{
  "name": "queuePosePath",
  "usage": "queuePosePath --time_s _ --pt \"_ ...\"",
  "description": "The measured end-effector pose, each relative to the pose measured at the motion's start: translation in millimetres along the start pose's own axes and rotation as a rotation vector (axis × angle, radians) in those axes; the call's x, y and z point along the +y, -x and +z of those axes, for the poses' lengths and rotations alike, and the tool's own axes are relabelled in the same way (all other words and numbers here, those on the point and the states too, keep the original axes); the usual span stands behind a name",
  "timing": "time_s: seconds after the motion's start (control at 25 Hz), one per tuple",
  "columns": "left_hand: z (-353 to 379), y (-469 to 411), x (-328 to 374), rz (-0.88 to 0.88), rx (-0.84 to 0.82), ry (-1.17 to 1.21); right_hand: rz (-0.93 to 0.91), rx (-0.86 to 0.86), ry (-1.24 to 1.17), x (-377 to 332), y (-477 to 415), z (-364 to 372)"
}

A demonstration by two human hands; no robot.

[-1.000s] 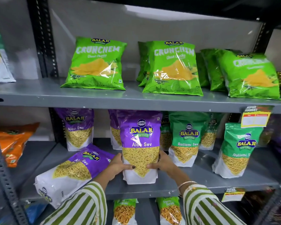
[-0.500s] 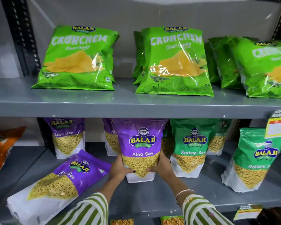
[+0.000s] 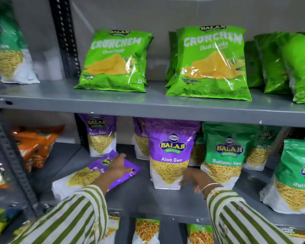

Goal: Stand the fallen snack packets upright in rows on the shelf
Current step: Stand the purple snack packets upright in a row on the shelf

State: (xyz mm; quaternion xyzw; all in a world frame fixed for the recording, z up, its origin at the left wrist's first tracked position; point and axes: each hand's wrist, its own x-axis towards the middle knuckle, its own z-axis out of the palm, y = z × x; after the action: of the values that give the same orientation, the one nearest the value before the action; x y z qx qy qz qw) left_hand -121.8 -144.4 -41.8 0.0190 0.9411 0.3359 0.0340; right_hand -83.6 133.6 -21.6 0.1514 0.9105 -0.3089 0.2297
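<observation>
A fallen purple-and-white Aloo Sev snack packet (image 3: 88, 175) lies flat on the grey metal middle shelf (image 3: 148, 196), lower left of centre. Its long axis runs diagonally, purple top toward the upper right. The left hand (image 3: 119, 167) rests on that top, fingers spread, not gripping. The right hand (image 3: 195, 176), loosely open and holding nothing, touches the base of an upright purple Aloo Sev packet (image 3: 169, 155) at centre.

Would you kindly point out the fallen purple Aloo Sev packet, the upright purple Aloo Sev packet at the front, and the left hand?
Fallen purple Aloo Sev packet (image 3: 81, 176): head view, clear window.
Upright purple Aloo Sev packet (image 3: 171, 155): head view, front panel.
Left hand (image 3: 119, 167): head view, back of hand.
</observation>
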Motion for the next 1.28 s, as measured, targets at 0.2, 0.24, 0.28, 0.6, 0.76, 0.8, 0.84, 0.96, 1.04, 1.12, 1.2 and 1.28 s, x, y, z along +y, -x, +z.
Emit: queuePosePath --time_s 0.2,0.24,0.28,0.6,0.76,0.8,0.84,0.96,1.04,1.12,1.2,1.28 --pt "-95 8 -86 -0.242 -0.010 0.057 0.080 -0.191 0.075 -57 3 45" --pt "-108 9 -104 -0.256 -0.045 0.091 0.082 -0.278 0.012 -72 4 69" --pt "-116 10 -124 -0.283 -0.092 0.109 0.084 -0.359 -0.037 -87 4 94" --pt "-132 10 -200 -0.361 -0.621 0.392 0.037 -0.444 -0.667 -190 34 246" --pt "-124 18 -191 -0.349 -0.766 0.468 0.066 -0.373 -0.702 -186 48 243" --pt "-121 20 -189 -0.345 -0.786 0.513 0.087 -0.346 -0.724 -181 49 239" --pt "-120 24 -184 -0.320 -0.805 0.524 0.086 -0.323 -0.739 -178 50 234" --pt "-114 29 -170 -0.217 -0.719 0.558 -0.015 -0.250 -0.793 -176 62 214" --pt "-109 29 -162 -0.157 -0.598 0.618 -0.154 -0.085 -0.708 -174 62 201" --pt "-102 30 -155 -0.076 -0.490 0.632 -0.325 0.100 -0.644 -173 61 193" --pt "-95 33 -150 -0.013 -0.355 0.625 -0.421 0.221 -0.626 -168 53 191" --pt "-87 35 -147 0.022 -0.247 0.642 -0.468 0.283 -0.596 -164 44 190"
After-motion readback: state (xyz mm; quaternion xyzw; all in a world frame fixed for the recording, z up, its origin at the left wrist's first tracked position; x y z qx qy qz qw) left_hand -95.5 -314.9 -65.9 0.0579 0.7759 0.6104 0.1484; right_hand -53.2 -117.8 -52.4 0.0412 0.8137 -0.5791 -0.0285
